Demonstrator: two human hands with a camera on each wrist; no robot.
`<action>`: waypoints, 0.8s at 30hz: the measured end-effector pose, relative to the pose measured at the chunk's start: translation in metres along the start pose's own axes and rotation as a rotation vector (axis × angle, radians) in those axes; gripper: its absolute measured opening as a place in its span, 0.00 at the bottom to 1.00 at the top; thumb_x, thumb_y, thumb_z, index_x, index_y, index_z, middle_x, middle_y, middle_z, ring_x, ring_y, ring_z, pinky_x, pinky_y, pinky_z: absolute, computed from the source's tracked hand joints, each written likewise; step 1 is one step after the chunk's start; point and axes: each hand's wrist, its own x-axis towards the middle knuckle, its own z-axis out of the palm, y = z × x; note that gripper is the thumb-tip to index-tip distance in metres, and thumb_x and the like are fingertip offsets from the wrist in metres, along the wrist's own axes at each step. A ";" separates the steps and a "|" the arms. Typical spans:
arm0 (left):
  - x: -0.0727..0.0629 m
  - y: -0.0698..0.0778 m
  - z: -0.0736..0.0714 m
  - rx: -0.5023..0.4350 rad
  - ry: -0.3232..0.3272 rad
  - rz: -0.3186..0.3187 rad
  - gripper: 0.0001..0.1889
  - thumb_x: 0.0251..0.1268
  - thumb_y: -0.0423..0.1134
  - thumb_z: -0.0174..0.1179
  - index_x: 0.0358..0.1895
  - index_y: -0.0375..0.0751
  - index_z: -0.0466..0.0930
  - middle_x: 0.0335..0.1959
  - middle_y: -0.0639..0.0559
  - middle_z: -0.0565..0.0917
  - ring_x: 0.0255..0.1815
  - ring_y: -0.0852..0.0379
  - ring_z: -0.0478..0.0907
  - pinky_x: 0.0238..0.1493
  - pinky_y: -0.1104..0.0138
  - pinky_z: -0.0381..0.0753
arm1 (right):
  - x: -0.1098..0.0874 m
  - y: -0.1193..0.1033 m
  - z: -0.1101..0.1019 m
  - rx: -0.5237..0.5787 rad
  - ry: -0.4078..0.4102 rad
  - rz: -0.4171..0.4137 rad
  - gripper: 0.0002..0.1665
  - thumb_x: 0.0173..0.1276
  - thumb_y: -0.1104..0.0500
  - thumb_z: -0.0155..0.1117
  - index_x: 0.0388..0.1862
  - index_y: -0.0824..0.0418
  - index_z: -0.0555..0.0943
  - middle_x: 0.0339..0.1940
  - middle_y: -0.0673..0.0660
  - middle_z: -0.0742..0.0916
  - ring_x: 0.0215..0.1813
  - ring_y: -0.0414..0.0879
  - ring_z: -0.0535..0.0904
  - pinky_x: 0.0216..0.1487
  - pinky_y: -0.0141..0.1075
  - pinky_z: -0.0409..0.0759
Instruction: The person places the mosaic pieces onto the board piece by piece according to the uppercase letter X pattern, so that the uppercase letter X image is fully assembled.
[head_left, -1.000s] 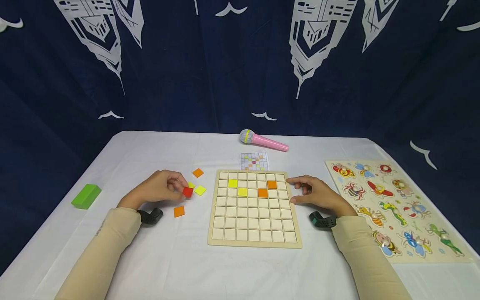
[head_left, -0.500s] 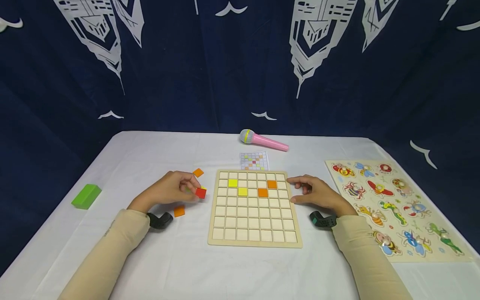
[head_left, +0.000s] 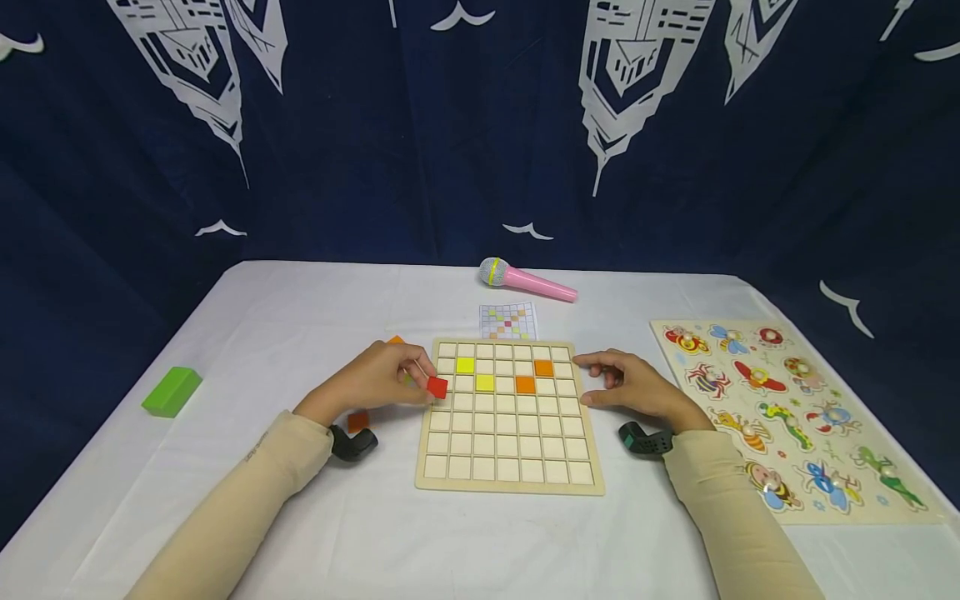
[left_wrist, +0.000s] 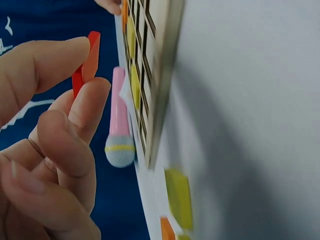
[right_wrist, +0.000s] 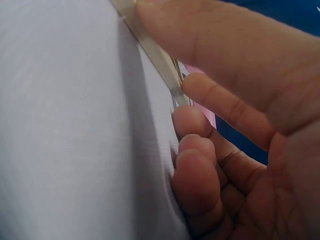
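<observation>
My left hand [head_left: 386, 375] pinches a red square tile [head_left: 437, 387] between thumb and fingertip, over the left edge of a wooden grid board [head_left: 510, 488]. In the left wrist view the red tile [left_wrist: 91, 62] is tilted up, above the level of the board. Two yellow tiles [head_left: 465, 366] and two orange tiles [head_left: 526, 385] sit in the board's squares. My right hand [head_left: 633, 387] rests at the board's right edge. Its thumb [right_wrist: 165, 25] and index finger [right_wrist: 205, 90] touch that edge, and the other fingers bend loosely.
Loose orange tiles [head_left: 358, 421] and yellow tiles [left_wrist: 179, 200] lie left of the board, partly hidden by my left arm. Behind it are a printed pattern card [head_left: 508, 322] and a pink toy microphone [head_left: 536, 284]. A green block [head_left: 172, 392] stands left, an insect puzzle [head_left: 720, 354] right.
My left hand has moved right with the red tile, from the loose tiles to the board's left edge. The right hand and the board have stayed in place.
</observation>
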 end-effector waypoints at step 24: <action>0.039 0.042 0.030 0.138 -0.082 0.021 0.15 0.61 0.43 0.79 0.48 0.46 0.89 0.34 0.64 0.88 0.28 0.60 0.78 0.42 0.63 0.76 | -0.001 0.000 0.000 0.002 0.000 -0.007 0.36 0.66 0.64 0.82 0.70 0.73 0.79 0.47 0.58 0.79 0.41 0.46 0.70 0.43 0.32 0.71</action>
